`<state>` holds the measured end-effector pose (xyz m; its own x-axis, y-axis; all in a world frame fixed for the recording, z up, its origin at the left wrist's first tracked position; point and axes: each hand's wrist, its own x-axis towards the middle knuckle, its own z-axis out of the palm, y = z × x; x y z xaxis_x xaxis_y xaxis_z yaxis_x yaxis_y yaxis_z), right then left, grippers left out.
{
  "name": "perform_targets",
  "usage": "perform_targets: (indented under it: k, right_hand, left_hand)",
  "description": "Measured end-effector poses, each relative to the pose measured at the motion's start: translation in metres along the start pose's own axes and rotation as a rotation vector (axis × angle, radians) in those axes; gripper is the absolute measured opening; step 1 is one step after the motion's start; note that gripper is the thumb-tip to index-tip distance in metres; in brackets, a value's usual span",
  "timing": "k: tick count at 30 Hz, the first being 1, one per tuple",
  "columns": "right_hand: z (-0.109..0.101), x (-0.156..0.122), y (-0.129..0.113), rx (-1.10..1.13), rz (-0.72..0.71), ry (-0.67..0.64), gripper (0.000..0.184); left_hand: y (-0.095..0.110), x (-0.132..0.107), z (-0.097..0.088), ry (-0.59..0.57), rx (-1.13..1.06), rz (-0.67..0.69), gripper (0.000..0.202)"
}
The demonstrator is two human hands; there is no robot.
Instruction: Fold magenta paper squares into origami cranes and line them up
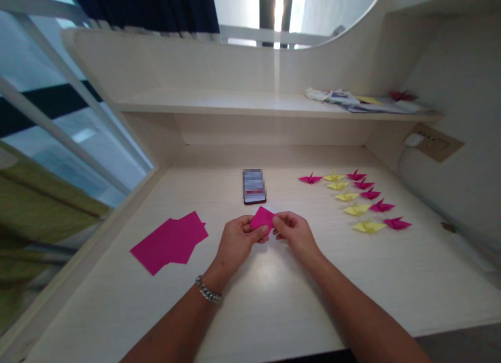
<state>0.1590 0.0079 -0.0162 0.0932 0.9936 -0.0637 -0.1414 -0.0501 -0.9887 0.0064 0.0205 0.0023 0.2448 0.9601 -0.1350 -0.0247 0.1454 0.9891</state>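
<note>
Between my two hands is a small folded square of pink origami paper (261, 217), held a little above the desk with one corner pointing away from me. My left hand (240, 238) pinches its left and lower side, thumb lying on top. At the right corner, my right hand (294, 231) grips the paper between thumb and forefinger. Several pink paper sheets (168, 245) lie overlapping on the desk to the left. Folded pink paper cranes (382, 206) and yellow paper cranes (357, 209) stand in rows at the right.
A phone (254, 186) lies just beyond my hands on the pale desk (266, 311). Papers (352, 101) rest on the shelf (219, 103) above. A charger and cable are at the wall socket (437, 142) on the right. Bed rails (66, 131) border the left side.
</note>
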Motion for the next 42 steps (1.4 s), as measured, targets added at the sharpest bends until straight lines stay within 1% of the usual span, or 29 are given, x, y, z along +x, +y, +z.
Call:
perform_targets:
  k: [2, 5, 7, 10, 13, 15, 17, 19, 21, 23, 24, 26, 29, 32, 34, 36, 38, 42]
  right_hand:
    - [0.0, -0.001, 0.003, -0.096, 0.0, -0.051, 0.034]
    - [-0.001, -0.001, 0.005, -0.174, -0.032, -0.037, 0.036]
    - [-0.002, 0.0, 0.005, -0.179, -0.041, -0.023, 0.036]
    - [-0.002, 0.0, 0.005, -0.127, -0.006, -0.015, 0.036]
    - [0.0, -0.001, 0.006, -0.08, 0.038, -0.082, 0.035]
    - [0.0, -0.002, 0.007, -0.093, 0.036, -0.137, 0.035]
    - [-0.001, -0.002, 0.007, -0.144, 0.014, -0.157, 0.034]
    - [-0.002, -0.003, 0.006, -0.212, -0.002, -0.148, 0.032]
    - [-0.003, -0.005, 0.004, -0.286, -0.015, -0.159, 0.029]
    - [-0.003, -0.008, 0.001, -0.348, -0.031, -0.193, 0.024]
    - [-0.003, -0.009, 0.0, -0.37, -0.036, -0.216, 0.021]
    - [-0.002, -0.011, -0.003, -0.393, -0.033, -0.257, 0.017]
    - [-0.002, -0.012, -0.005, -0.369, 0.01, -0.301, 0.017]
    - [-0.001, -0.012, -0.005, -0.308, 0.051, -0.306, 0.018]
    - [-0.002, -0.011, -0.005, -0.268, 0.063, -0.294, 0.018]
    - [-0.004, -0.01, -0.004, -0.242, 0.062, -0.278, 0.019]
    - [-0.005, -0.009, -0.003, -0.227, 0.062, -0.272, 0.021]
    - [-0.005, -0.007, -0.004, -0.147, 0.081, -0.257, 0.026]
  left_hand:
    - [-0.001, 0.0, -0.001, -0.007, -0.005, -0.002, 0.031]
    - [0.0, 0.0, 0.0, -0.045, -0.027, -0.043, 0.033]
    - [0.001, 0.0, 0.0, -0.054, -0.047, -0.075, 0.033]
    - [0.0, 0.001, 0.0, -0.027, -0.045, -0.091, 0.033]
    - [-0.003, 0.003, -0.002, 0.031, -0.015, -0.064, 0.033]
    - [-0.004, 0.004, -0.004, 0.049, 0.006, -0.039, 0.033]
    - [-0.004, 0.004, -0.006, 0.038, 0.036, -0.022, 0.032]
    - [-0.003, 0.003, -0.006, 0.011, 0.057, -0.007, 0.028]
    - [-0.003, 0.002, -0.006, -0.033, 0.029, 0.016, 0.024]
    - [-0.004, 0.002, -0.004, -0.046, -0.026, 0.029, 0.025]
    - [-0.004, 0.002, -0.004, -0.029, -0.048, 0.028, 0.026]
    - [-0.005, 0.003, -0.005, 0.049, -0.064, 0.011, 0.029]
    - [-0.005, 0.004, -0.008, 0.158, -0.074, -0.002, 0.033]
    - [-0.002, 0.005, -0.013, 0.197, -0.074, 0.015, 0.034]
    - [-0.001, 0.006, -0.016, 0.178, -0.099, 0.023, 0.034]
    - [0.0, 0.006, -0.018, 0.129, -0.123, 0.02, 0.036]
    - [0.0, 0.007, -0.02, 0.105, -0.107, 0.018, 0.037]
    - [-0.002, 0.007, -0.02, 0.14, -0.054, 0.037, 0.036]
